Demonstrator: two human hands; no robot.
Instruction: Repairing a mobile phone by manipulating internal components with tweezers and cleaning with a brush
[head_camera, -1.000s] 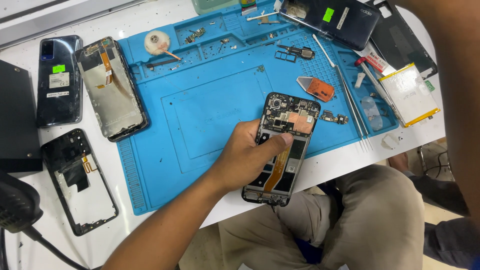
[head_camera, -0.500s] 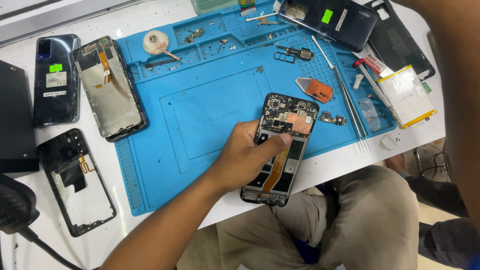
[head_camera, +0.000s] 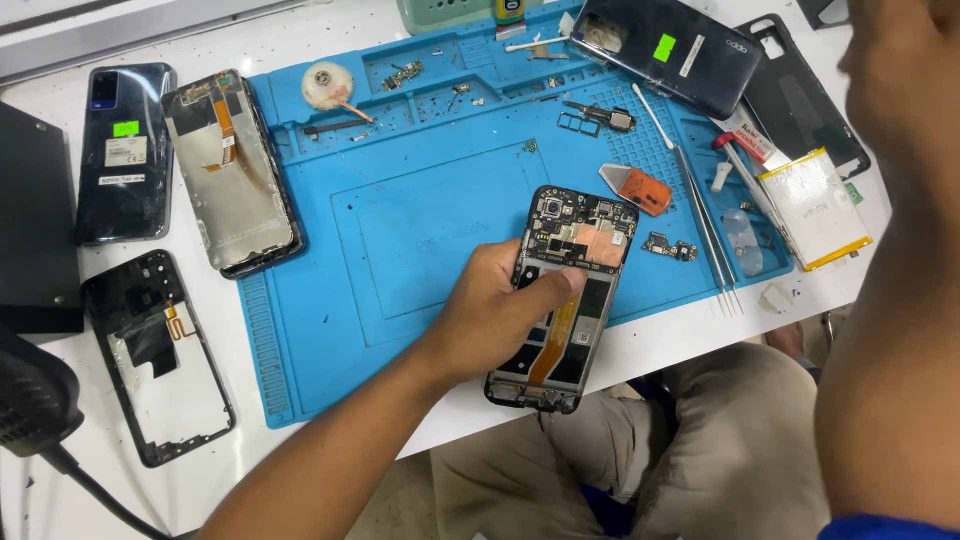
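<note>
Head view: white bench (head_camera: 330, 35), blue mat (head_camera: 400, 230) covering most of it, likely there to keep small parts from wandering. Right arm (head_camera: 890, 330) fills the right edge, blurred and close; that hand is out of shot, so its grip can't be told. Left hand (head_camera: 490, 315) is closed around the opened phone (head_camera: 565, 295) at the mat's near edge, thumb pressed across the middle, probably to steady the exposed board face-up. Left of the mat: a screen panel (head_camera: 230, 170), an intact dark phone (head_camera: 125, 150), an empty frame (head_camera: 160, 355). Far right: back cover (head_camera: 665, 50), battery (head_camera: 815, 208). Tweezers (head_camera: 700, 215) lie right of the phone, orange pick (head_camera: 640, 188) just left of them, screws scattered in the far trays.
</note>
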